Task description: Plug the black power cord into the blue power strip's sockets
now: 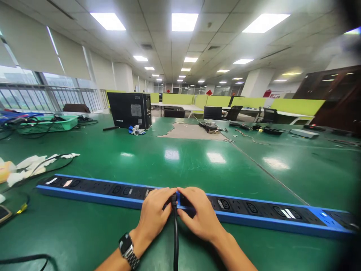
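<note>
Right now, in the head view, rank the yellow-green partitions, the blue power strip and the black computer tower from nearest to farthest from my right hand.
1. Blue power strip: right at the fingers of your right hand.
2. Black computer tower: farther back, to the left.
3. Yellow-green partitions: in the background, beyond the tower.

Bare hands (158,210) and forearms (235,252), black square-faced watch (125,244), silver metal link band (132,259) on left wrist (137,241)

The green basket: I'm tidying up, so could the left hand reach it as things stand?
Probably not without leaning: the green basket sits far back on the table, beyond the blue power strip, and the left hand is busy at the black cable.
</note>
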`<state>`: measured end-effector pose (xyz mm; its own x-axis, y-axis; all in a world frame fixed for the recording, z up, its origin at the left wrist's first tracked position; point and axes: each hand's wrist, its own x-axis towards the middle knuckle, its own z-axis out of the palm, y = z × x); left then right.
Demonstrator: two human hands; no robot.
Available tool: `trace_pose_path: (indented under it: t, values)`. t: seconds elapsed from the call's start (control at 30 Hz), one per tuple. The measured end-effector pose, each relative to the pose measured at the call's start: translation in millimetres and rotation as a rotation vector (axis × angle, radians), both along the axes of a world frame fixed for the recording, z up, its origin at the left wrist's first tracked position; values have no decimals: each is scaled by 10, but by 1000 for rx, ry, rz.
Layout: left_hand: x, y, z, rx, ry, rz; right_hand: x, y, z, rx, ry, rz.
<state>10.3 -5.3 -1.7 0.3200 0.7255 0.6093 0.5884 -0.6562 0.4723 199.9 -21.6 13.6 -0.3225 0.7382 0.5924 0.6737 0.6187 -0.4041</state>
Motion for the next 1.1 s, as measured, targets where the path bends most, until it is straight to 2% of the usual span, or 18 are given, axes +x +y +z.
trace_pose_path:
  t: [0.17, 0.33, 0.5, 0.6, 0.8, 1.1]
  values:
    - [54, 3, -2, -3, -90, 48, -49, -4, -56, -19, 64, -39]
    - [71, 25, 112, -79, 9, 7, -49, 22, -70, -15, 44, -79]
    - [12, 53, 184, -103, 76, -50, -123, 34, -91, 10, -26, -5]
    - [-23, 100, 184, -75, 92, -75, -165, 50, -134, 30, 1, -14]
    - [-41, 162, 122, -104, 8, -26, -201, 87, -164, 42, 37, -59]
    - [28, 125, 179, -129, 62, -45, -176, 44, -124, 5, 112, 19]
